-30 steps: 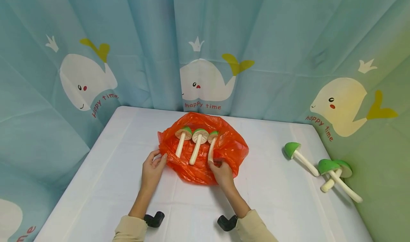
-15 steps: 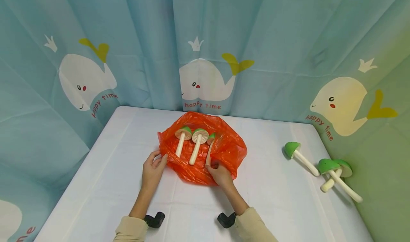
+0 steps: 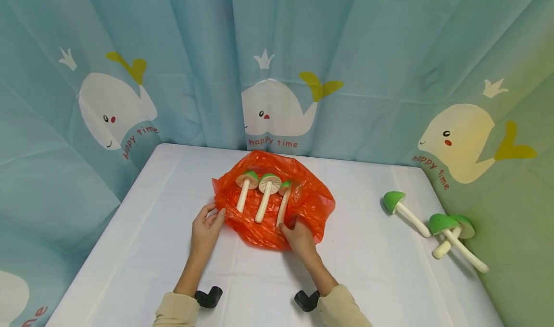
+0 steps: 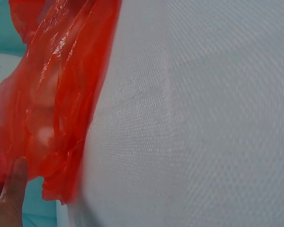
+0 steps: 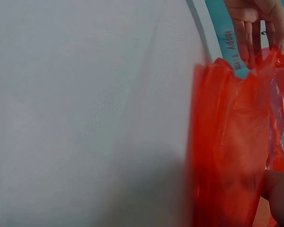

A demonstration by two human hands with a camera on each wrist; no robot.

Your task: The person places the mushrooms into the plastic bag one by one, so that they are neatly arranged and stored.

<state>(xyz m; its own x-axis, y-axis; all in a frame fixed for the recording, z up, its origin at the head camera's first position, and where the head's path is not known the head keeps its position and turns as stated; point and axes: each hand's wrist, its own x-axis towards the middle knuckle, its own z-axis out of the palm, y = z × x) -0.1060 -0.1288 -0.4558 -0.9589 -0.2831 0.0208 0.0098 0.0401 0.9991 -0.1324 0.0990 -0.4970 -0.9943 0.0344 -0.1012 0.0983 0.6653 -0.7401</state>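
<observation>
A crumpled red plastic bag (image 3: 312, 199) lies spread with its mouth up in the head view. Inside rest three toy mushrooms with green caps and cream stems: the left one (image 3: 244, 194), the middle one (image 3: 265, 203) and the right one (image 3: 283, 207), partly covered by a fold of bag. My left hand (image 3: 205, 230) pinches the bag's left edge, as the right wrist view also shows. At the front right, my right hand (image 3: 299, 238) grips the bag's rim by the right mushroom's stem end; its thumb (image 5: 280, 194) presses the plastic, other fingers hidden.
To the right on the white table (image 3: 368, 269) lies a green mushroom (image 3: 394, 202); two more, one (image 3: 443, 223) crossed over another (image 3: 467, 228), lie by the right edge. A blue whale-print curtain (image 3: 372, 125) encloses the table. Black pieces (image 3: 209, 297) sit at both wrists.
My right hand has slid slightly left and down, off the right mushroom's stem, which has shifted a little left with its cap lower. My left hand stays at the bag's edge.
</observation>
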